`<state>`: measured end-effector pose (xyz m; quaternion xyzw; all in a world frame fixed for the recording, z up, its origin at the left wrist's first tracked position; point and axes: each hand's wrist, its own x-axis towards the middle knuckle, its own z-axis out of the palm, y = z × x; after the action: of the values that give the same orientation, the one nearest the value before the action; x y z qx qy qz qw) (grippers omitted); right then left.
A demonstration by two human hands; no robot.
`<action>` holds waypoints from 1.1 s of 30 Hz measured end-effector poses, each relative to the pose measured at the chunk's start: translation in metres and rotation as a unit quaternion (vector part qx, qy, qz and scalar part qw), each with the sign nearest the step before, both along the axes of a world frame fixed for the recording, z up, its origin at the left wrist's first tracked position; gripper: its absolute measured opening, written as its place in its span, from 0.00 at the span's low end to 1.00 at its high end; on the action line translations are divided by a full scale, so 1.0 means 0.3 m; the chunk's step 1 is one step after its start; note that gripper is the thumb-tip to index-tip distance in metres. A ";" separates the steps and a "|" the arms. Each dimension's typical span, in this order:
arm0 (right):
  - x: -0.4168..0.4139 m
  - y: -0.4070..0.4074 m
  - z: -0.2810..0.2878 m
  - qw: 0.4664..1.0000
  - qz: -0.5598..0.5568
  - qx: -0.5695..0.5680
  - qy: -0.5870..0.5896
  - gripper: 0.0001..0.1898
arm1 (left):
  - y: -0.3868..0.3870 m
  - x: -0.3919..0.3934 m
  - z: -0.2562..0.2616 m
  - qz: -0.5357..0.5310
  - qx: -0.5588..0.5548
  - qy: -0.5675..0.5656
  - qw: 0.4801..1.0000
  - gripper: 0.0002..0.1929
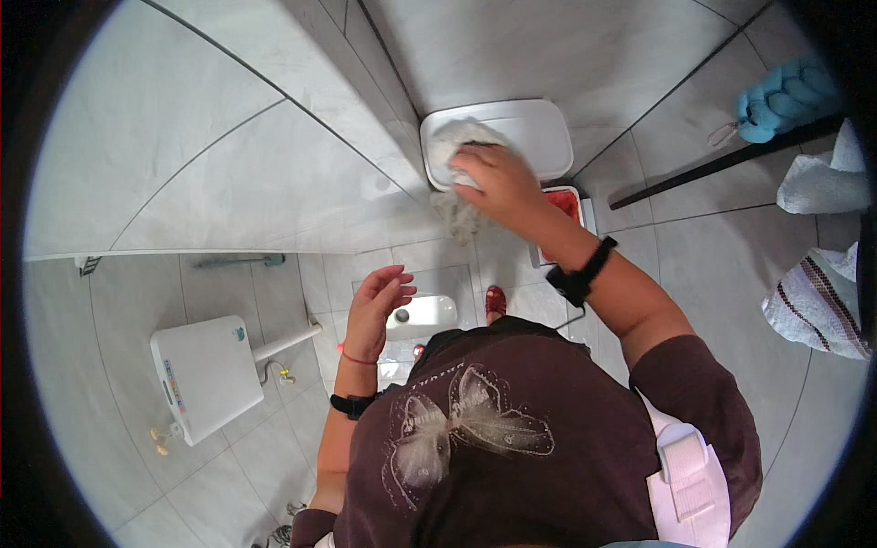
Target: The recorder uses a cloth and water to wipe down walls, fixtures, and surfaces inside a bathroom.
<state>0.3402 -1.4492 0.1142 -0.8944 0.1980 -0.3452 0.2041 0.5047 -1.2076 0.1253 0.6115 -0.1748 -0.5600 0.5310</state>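
Note:
My right hand [497, 178] grips a whitish-grey cloth [473, 131] and presses it on the left part of a white rectangular lid [541, 133]. One end of the cloth hangs down past the lid's front edge, and its outline is blurred. Holding nothing, my left hand [378, 305] is raised in front of me with its fingers loosely bent and apart. Below it in the view lies a white squat toilet pan [438, 312] set in the tiled floor.
Beside the lid stands a white bin with a red liner [563, 205]. On the left wall hang a white cistern [205, 377], its pipe [284, 342] and a long-handled brush [240, 261]. A dark bar [726, 163], a blue bath sponge [781, 103] and towels [815, 301] are at right.

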 end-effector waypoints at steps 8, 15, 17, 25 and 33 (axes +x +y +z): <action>-0.122 -0.073 0.007 0.970 -0.232 0.034 0.056 0.17 | 0.109 0.064 -0.020 0.058 0.000 0.004 0.998 0.15; -0.015 0.115 0.101 0.931 -0.191 0.312 -0.010 0.15 | 0.199 0.141 -0.035 0.054 -0.027 0.021 0.998 0.15; 0.025 0.137 0.206 0.824 -0.151 0.432 -0.333 0.14 | 0.225 0.162 -0.050 0.055 -0.047 0.023 0.997 0.15; 0.470 0.197 1.016 0.862 -0.116 -0.374 -0.323 0.27 | 0.413 0.279 -0.119 0.080 -0.058 0.040 0.994 0.15; 0.664 0.246 0.446 0.793 0.129 -0.577 0.147 0.24 | 0.657 0.419 -0.153 0.161 -0.079 0.047 0.983 0.13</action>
<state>0.5394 -1.3754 0.2479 -0.9033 -0.1280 -0.2296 -0.3389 0.6305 -1.0106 0.0795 0.5610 -0.0928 -0.4794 0.6685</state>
